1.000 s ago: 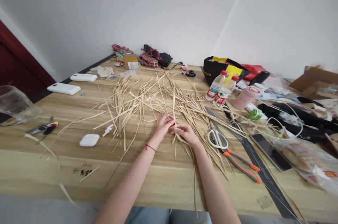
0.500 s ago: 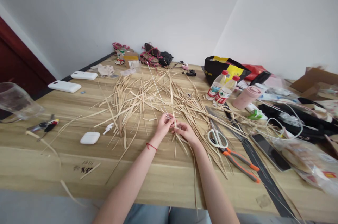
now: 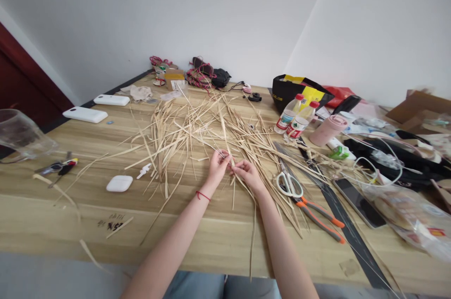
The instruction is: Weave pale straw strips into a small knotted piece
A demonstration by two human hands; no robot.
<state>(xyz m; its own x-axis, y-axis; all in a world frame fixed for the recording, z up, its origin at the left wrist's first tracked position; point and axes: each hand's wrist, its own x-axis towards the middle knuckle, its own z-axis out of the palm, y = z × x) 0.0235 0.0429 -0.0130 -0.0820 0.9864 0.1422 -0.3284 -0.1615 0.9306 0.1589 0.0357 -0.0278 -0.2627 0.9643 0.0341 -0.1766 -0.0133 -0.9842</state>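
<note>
A loose heap of pale straw strips (image 3: 183, 134) covers the middle of the wooden table (image 3: 218, 238). At its near edge my left hand (image 3: 217, 167) and my right hand (image 3: 247, 173) meet, both pinched on thin straw strips (image 3: 230, 165). One long thin strip (image 3: 197, 113) runs from my left fingers up and away to the left. Another strip (image 3: 252, 238) hangs from my right hand down over the table's front edge. A red thread circles my left wrist.
White-handled scissors (image 3: 289, 185) and orange-handled pliers (image 3: 319, 218) lie right of my hands, beside a black ruler (image 3: 352, 233) and a phone (image 3: 356, 202). Two bottles (image 3: 294, 119), a pink cup (image 3: 329, 130), bags and cables crowd the right. A white earbud case (image 3: 119, 183), keys (image 3: 56, 167) and power banks (image 3: 85, 114) lie left.
The long thin strip held by my left hand has swung leftward and lower. The strip hanging from my right hand has shifted slightly left. My hands stay together in the same spot.
</note>
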